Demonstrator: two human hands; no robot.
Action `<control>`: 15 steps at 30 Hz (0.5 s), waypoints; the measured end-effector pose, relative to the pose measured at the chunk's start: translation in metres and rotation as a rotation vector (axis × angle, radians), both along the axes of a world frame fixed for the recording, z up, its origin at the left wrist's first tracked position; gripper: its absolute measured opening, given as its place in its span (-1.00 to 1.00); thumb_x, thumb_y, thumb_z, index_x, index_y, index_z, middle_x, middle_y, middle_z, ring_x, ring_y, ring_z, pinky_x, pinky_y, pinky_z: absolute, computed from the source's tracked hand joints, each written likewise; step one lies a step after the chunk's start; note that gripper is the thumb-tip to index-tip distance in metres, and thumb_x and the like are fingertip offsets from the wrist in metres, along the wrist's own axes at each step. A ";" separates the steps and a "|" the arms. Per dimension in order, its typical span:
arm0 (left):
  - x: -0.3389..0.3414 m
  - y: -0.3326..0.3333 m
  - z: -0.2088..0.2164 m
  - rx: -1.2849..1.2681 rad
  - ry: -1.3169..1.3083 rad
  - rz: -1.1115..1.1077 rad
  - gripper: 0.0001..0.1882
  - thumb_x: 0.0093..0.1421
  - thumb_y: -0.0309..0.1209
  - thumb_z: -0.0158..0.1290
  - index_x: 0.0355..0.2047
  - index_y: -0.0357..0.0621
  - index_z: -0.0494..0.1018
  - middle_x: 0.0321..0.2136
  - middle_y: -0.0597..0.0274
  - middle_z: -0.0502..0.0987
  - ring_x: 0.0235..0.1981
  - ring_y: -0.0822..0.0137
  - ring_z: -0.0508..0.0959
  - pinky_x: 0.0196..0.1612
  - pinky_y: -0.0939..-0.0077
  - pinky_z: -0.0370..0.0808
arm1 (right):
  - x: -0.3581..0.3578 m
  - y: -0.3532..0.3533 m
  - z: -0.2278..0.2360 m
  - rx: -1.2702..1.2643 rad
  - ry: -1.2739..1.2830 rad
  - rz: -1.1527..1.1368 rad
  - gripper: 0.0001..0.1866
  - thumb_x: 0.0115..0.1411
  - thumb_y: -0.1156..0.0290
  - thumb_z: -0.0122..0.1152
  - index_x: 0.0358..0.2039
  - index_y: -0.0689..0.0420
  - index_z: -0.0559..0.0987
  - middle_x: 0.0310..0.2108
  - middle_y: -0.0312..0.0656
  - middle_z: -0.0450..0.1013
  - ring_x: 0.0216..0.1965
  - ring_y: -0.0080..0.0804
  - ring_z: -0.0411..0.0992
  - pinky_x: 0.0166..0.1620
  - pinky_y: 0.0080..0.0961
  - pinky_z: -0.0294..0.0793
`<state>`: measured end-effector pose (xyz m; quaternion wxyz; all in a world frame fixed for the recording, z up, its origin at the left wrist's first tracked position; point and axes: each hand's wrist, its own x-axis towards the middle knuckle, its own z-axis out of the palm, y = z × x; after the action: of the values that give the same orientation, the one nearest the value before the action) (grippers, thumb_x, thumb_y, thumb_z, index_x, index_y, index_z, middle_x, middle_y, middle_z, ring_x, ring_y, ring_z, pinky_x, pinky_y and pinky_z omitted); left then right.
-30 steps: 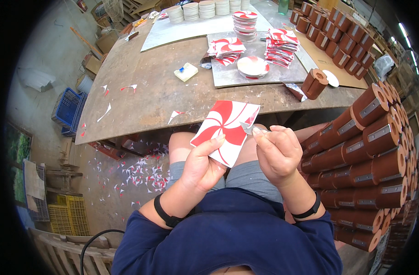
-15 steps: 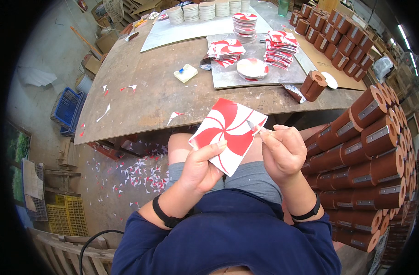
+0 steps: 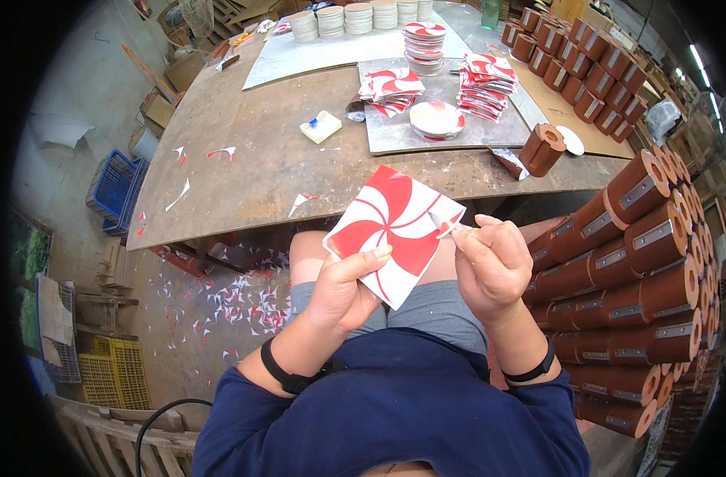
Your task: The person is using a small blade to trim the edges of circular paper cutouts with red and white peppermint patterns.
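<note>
My left hand (image 3: 343, 286) grips the lower left part of a square sheet (image 3: 394, 230) printed with a red and white pinwheel swirl, thumb on its face. The sheet is held tilted above my lap, just off the table's near edge. At its right corner, my right hand (image 3: 494, 262) pinches a small pointed blade (image 3: 436, 219), whose grey tip lies against the print. Its handle is mostly hidden by my fingers.
The wooden table (image 3: 259, 171) bears white and red offcuts (image 3: 303, 203), stacks of swirl squares (image 3: 488, 83), swirl-topped discs (image 3: 424, 49) and a pale sponge-like block (image 3: 321, 127). Brown cylinders (image 3: 645, 246) are piled close on my right. Scraps (image 3: 243, 302) litter the floor at left.
The sheet has shifted and turned slightly in my left hand. My right hand and the blade stay almost in the same place at its right corner.
</note>
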<state>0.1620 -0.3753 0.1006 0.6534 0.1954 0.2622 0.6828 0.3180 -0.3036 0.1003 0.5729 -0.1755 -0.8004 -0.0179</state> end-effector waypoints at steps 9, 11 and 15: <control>-0.001 -0.002 0.003 0.003 -0.012 -0.002 -0.56 -0.02 -0.64 -0.10 -0.08 -0.35 0.13 -0.18 0.05 0.35 -0.14 0.26 0.39 -0.09 0.43 0.36 | -0.004 -0.002 0.004 0.005 -0.015 -0.048 -0.69 -0.38 0.69 0.11 -0.48 0.24 0.52 -0.65 -0.26 0.29 -0.59 -0.39 0.31 -0.37 -0.43 0.42; -0.002 -0.003 0.004 -0.019 -0.018 -0.018 -0.56 -0.02 -0.64 -0.10 -0.07 -0.35 0.13 -0.18 0.05 0.34 -0.13 0.26 0.39 -0.08 0.41 0.35 | -0.004 -0.002 0.005 0.003 -0.009 -0.037 -0.71 -0.37 0.69 0.11 -0.49 0.23 0.53 -0.66 -0.27 0.29 -0.60 -0.41 0.31 -0.34 -0.40 0.42; -0.003 -0.003 0.003 0.014 0.002 -0.015 -0.56 -0.02 -0.64 -0.11 -0.07 -0.34 0.12 -0.17 0.05 0.34 -0.12 0.26 0.38 -0.08 0.41 0.35 | -0.006 -0.001 0.006 0.005 -0.011 -0.040 -0.71 -0.37 0.69 0.11 -0.50 0.23 0.53 -0.67 -0.28 0.29 -0.60 -0.42 0.32 -0.31 -0.37 0.42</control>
<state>0.1589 -0.3779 0.1034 0.6569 0.2024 0.2566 0.6794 0.3121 -0.3044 0.1060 0.5685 -0.1900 -0.7998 -0.0323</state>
